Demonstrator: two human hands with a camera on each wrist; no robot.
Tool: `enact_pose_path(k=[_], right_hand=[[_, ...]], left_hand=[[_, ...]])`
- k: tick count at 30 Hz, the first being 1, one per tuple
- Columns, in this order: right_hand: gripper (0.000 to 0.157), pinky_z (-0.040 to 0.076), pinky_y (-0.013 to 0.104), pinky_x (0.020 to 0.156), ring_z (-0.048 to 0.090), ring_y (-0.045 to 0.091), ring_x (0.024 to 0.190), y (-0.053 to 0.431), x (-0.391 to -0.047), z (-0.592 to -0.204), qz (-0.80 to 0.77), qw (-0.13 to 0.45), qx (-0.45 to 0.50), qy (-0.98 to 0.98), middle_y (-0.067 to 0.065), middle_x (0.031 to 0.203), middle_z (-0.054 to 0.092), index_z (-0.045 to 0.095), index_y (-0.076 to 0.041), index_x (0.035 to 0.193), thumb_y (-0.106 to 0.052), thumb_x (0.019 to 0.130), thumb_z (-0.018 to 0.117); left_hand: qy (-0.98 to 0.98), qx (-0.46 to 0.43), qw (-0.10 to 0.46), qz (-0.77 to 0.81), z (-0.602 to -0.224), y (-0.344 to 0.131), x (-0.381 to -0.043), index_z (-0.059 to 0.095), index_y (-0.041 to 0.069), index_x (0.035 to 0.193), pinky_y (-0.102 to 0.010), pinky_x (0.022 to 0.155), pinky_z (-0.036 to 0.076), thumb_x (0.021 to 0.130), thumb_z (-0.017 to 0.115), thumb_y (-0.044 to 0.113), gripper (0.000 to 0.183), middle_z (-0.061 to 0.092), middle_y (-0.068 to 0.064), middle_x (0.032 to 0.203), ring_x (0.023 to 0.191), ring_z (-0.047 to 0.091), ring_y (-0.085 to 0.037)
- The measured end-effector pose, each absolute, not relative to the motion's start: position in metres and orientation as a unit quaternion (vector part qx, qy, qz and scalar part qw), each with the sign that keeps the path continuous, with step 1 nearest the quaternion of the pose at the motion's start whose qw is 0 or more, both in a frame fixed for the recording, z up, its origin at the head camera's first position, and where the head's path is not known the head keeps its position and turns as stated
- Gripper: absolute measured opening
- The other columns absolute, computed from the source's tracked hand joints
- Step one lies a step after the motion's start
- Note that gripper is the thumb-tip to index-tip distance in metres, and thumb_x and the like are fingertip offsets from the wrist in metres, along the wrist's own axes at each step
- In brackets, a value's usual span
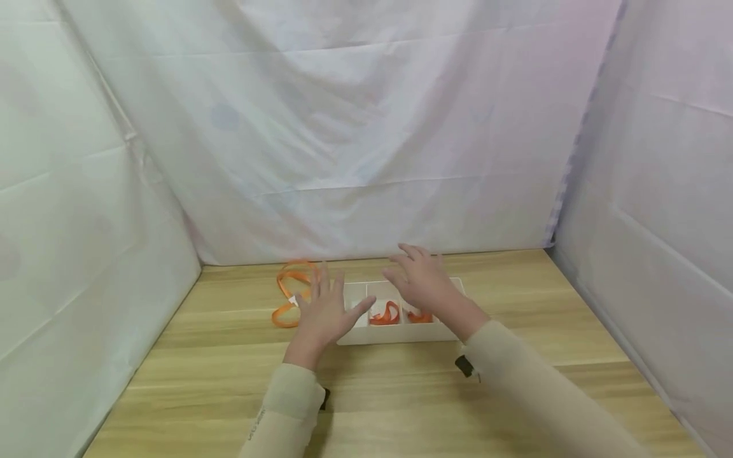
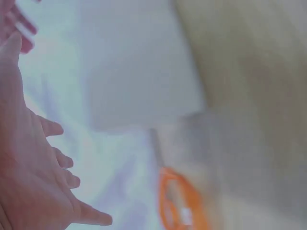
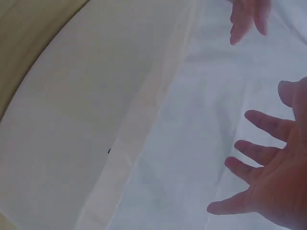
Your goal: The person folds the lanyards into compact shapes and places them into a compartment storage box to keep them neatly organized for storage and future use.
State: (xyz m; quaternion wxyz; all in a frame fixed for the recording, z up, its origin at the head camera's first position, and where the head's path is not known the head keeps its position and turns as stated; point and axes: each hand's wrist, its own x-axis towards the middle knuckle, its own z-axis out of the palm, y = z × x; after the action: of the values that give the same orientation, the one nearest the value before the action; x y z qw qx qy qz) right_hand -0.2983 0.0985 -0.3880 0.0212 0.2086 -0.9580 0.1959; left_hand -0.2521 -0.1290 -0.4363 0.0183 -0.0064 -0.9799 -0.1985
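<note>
A long white divided box point(image 1: 395, 334) lies on the table, with orange ribbon pieces point(image 1: 385, 318) in its compartments. Over the box's left end, my left hand point(image 1: 325, 312) is spread with the thumb out to the right, holding nothing. My right hand point(image 1: 426, 280) hovers above the right part of the box, fingers apart and nothing in them, hiding some of the compartments. Beside the left hand lies a looped orange ribbon point(image 1: 283, 318) with a small white patch, partly hidden by that hand. The left wrist view shows the box's wall point(image 2: 139, 72) blurred.
The wood-grain table point(image 1: 378, 407) carries the box near its far side. White cloth point(image 1: 355, 140) hangs behind the table, with cloth walls on the left point(image 1: 74, 222) and right point(image 1: 658, 210).
</note>
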Motion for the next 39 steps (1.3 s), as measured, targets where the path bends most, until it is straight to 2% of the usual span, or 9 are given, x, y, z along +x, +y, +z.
enact_pose_path(k=[4,8,11,16,22,27,31,34,39], right_hand=[[0.061,0.021,0.082,0.121,0.029,0.043,0.161,0.113,-0.278,-0.389,0.223,0.040,0.184,-0.956,0.016,0.174,0.033,0.048,-0.015,0.159,-0.053,0.112,0.043],[0.060,0.024,0.080,0.122,0.031,0.047,0.159,0.124,-0.256,-0.394,0.253,0.033,0.167,-0.952,0.019,0.171,0.036,0.047,-0.013,0.159,-0.050,0.112,0.045],[0.056,0.030,0.075,0.122,0.036,0.051,0.156,0.130,-0.235,-0.400,0.283,0.026,0.166,-0.944,0.022,0.168,0.040,0.053,-0.009,0.155,-0.044,0.111,0.054],[0.048,0.038,0.072,0.120,0.041,0.049,0.153,0.131,-0.200,-0.412,0.355,-0.007,0.146,-0.923,0.020,0.165,0.047,0.062,-0.010,0.147,-0.039,0.108,0.062],[0.032,0.044,0.064,0.119,0.050,0.040,0.149,0.113,-0.176,-0.416,0.420,-0.011,0.144,-0.896,0.009,0.153,0.061,0.072,-0.015,0.132,-0.032,0.106,0.067],[0.023,0.049,0.057,0.116,0.059,0.033,0.141,0.091,-0.171,-0.420,0.431,-0.006,0.174,-0.885,0.002,0.139,0.070,0.076,-0.016,0.122,-0.029,0.105,0.067],[0.026,0.050,0.056,0.115,0.062,0.031,0.138,0.076,-0.177,-0.426,0.400,-0.001,0.208,-0.892,0.003,0.136,0.071,0.076,-0.013,0.122,-0.031,0.107,0.064],[0.026,0.053,0.053,0.112,0.065,0.028,0.132,0.066,-0.186,-0.428,0.375,0.002,0.236,-0.896,0.004,0.133,0.073,0.076,-0.011,0.121,-0.030,0.107,0.063],[0.025,0.056,0.048,0.107,0.068,0.026,0.125,0.045,-0.197,-0.425,0.332,-0.012,0.280,-0.901,0.006,0.127,0.074,0.076,-0.009,0.118,-0.026,0.106,0.063]], left_hand=[[-0.980,-0.026,0.055,-0.191,-0.415,-0.117,-0.242,0.021,0.021,0.172,-0.087,0.120,-0.001,0.095,0.030,0.090,0.103,-0.007,-0.012,0.181,0.167,-0.018,-0.035],[-0.980,-0.048,0.071,-0.180,-0.404,-0.105,-0.227,0.033,0.020,0.168,-0.085,0.122,0.004,0.102,0.029,0.081,0.090,0.000,-0.013,0.181,0.168,-0.009,-0.040],[-0.979,-0.063,0.064,-0.182,-0.406,-0.098,-0.213,0.043,0.018,0.164,-0.083,0.124,0.009,0.106,0.036,0.073,0.080,0.011,-0.016,0.180,0.167,0.003,-0.044],[-0.971,-0.090,0.057,-0.212,-0.421,-0.093,-0.194,0.056,0.016,0.154,-0.077,0.122,0.028,0.108,0.051,0.057,0.062,0.030,-0.020,0.174,0.163,0.023,-0.048],[-0.950,-0.062,0.082,-0.293,-0.433,-0.110,-0.191,0.062,0.014,0.147,-0.069,0.117,0.043,0.109,0.056,0.045,0.050,0.038,-0.017,0.170,0.157,0.036,-0.044],[-0.943,-0.003,0.090,-0.319,-0.439,-0.152,-0.199,0.060,0.009,0.147,-0.071,0.108,0.049,0.111,0.053,0.038,0.046,0.043,-0.018,0.166,0.152,0.042,-0.047],[-0.948,0.015,0.091,-0.304,-0.446,-0.186,-0.210,0.061,0.003,0.144,-0.068,0.111,0.049,0.110,0.054,0.031,0.045,0.053,-0.023,0.156,0.144,0.051,-0.048],[-0.959,0.026,0.077,-0.272,-0.450,-0.206,-0.221,0.061,0.001,0.143,-0.067,0.111,0.049,0.108,0.056,0.028,0.044,0.057,-0.027,0.151,0.141,0.054,-0.050],[-0.979,0.024,0.032,-0.201,-0.453,-0.228,-0.240,0.062,0.001,0.141,-0.064,0.100,0.056,0.107,0.057,0.023,0.041,0.060,-0.029,0.146,0.131,0.061,-0.051]])
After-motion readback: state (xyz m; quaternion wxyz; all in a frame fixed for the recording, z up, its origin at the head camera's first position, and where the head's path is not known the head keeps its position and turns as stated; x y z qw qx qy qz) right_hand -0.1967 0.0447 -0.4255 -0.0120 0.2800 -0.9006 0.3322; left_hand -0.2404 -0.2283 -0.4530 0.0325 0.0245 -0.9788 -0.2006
